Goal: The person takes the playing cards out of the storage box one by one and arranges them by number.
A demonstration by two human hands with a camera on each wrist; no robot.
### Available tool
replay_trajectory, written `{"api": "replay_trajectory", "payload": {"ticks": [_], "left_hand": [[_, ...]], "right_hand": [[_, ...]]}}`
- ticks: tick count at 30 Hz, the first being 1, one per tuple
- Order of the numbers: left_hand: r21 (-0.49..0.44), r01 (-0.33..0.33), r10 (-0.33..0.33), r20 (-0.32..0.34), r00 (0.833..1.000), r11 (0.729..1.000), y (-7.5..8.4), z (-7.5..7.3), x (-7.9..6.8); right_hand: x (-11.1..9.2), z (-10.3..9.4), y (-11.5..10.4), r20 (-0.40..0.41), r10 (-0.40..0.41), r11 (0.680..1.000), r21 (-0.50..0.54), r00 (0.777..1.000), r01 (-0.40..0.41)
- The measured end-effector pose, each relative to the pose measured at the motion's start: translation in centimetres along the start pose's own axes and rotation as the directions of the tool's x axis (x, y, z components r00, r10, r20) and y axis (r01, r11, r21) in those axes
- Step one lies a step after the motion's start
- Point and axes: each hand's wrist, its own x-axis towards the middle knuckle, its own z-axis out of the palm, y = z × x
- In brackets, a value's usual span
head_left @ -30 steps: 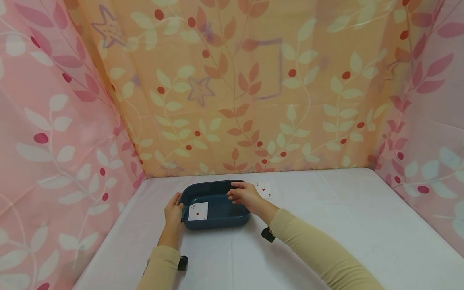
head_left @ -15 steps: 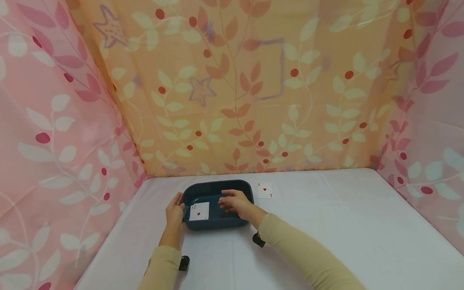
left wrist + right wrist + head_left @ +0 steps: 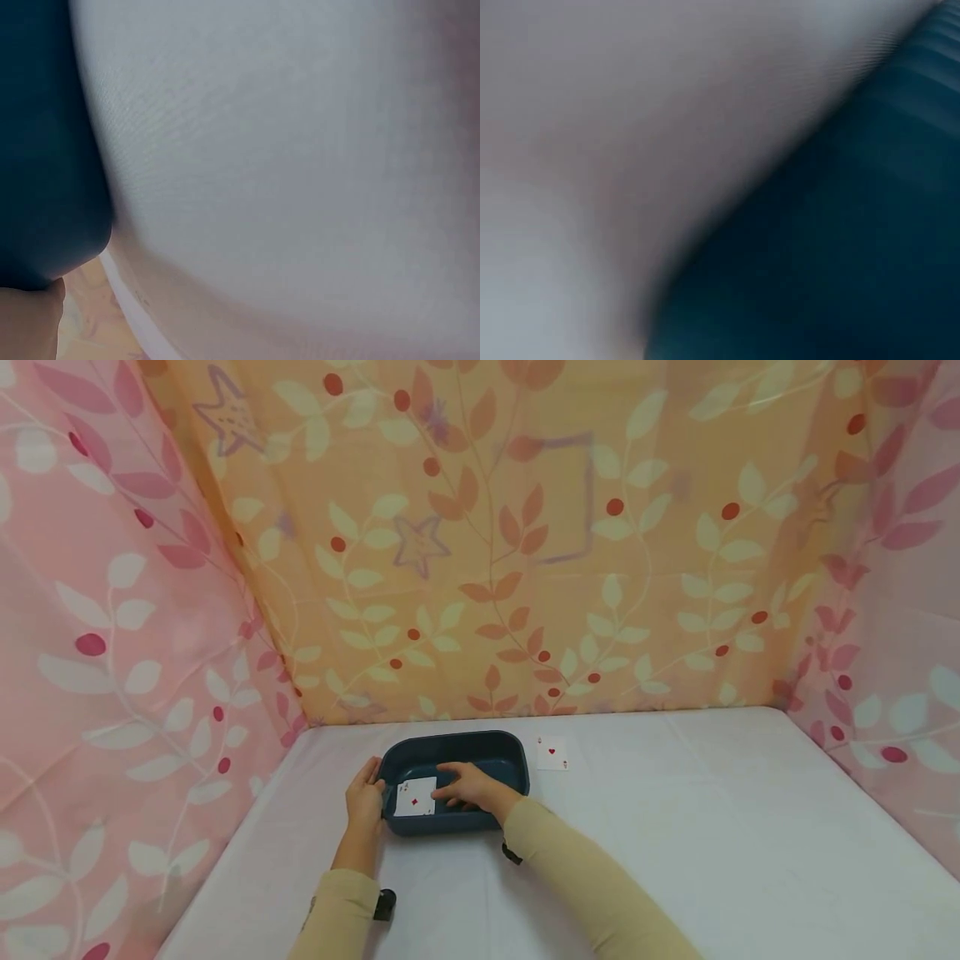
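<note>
A dark blue rectangular tub (image 3: 457, 828) stands on the table in the head view. At its left end, my left hand (image 3: 365, 802) grips the rim, thumb on top; the left wrist view has only a bit of that hand (image 3: 28, 322) at the tub's side. Inside the tub, on the left, lie playing cards (image 3: 415, 797), an ace of diamonds face up on top. My right hand (image 3: 472, 787) reaches over the tub's front right side, fingers extended near the cards' right edge; contact with them is unclear. The right wrist view, blurred, shows the tub's outer wall (image 3: 825, 240).
One more playing card, an ace of hearts (image 3: 552, 752), lies face up on the table to the right of the tub. White cloth covers the table (image 3: 675, 827). Patterned fabric (image 3: 480, 527) hangs at the back and along both sides.
My right hand has moved left and down, from above the tub's right rim to beside the cards inside. The left hand keeps its place on the rim.
</note>
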Motion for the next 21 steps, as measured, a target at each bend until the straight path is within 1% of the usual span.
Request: {"api": "replay_trajectory", "payload": {"ticks": [4, 7, 9, 11, 12, 13, 14, 16, 18, 19, 20, 21], "left_hand": [[0.0, -0.007, 0.007, 0.009, 1.0, 1.0, 0.0, 0.1, -0.1], [0.009, -0.009, 0.009, -0.004, 1.0, 1.0, 0.0, 0.2, -0.1], [0.009, -0.01, 0.01, -0.01, 1.0, 1.0, 0.0, 0.2, -0.1], [0.007, -0.01, 0.01, -0.016, 1.0, 1.0, 0.0, 0.2, 0.0], [0.003, -0.011, 0.011, -0.015, 1.0, 1.0, 0.0, 0.2, 0.0], [0.003, -0.008, 0.008, -0.018, 1.0, 1.0, -0.1, 0.1, 0.0], [0.003, -0.009, 0.009, -0.017, 1.0, 1.0, -0.1, 0.1, 0.1], [0.002, -0.012, 0.012, -0.017, 1.0, 1.0, -0.2, 0.1, 0.1], [0.002, -0.012, 0.012, -0.015, 1.0, 1.0, -0.2, 0.0, 0.2], [0.003, -0.013, 0.013, -0.017, 1.0, 1.0, -0.2, 0.0, 0.2], [0.003, -0.015, 0.016, -0.017, 1.0, 1.0, -0.2, 0.0, 0.3], [0.003, -0.017, 0.017, -0.02, 1.0, 1.0, -0.1, 0.0, 0.3]], "right_hand": [[1.2, 0.5, 0.5, 0.015, -0.027, 0.99, -0.136, 1.0, 0.029], [1.8, 0.8, 0.5, 0.034, -0.066, 0.968, -0.239, 0.997, 0.072], [2.4, 1.1, 0.5, 0.038, -0.075, 0.952, -0.294, 0.996, 0.083], [3.3, 1.5, 0.8, 0.044, -0.091, 0.914, -0.393, 0.995, 0.101], [4.1, 1.7, 1.2, 0.045, -0.096, 0.888, -0.448, 0.994, 0.106], [4.8, 1.9, 1.5, 0.048, -0.101, 0.853, -0.51, 0.994, 0.111], [6.0, 2.1, 2.6, 0.056, -0.135, 0.814, -0.564, 0.989, 0.143], [6.8, 2.5, 3.1, 0.063, -0.142, 0.739, -0.657, 0.988, 0.149], [6.8, 2.8, 2.9, 0.068, -0.131, 0.708, -0.692, 0.989, 0.141], [6.6, 2.8, 2.5, 0.069, -0.124, 0.699, -0.702, 0.99, 0.136], [6.3, 2.9, 2.1, 0.066, -0.118, 0.7, -0.703, 0.991, 0.13], [5.3, 2.9, 1.0, 0.06, -0.078, 0.707, -0.7, 0.995, 0.098]]}}
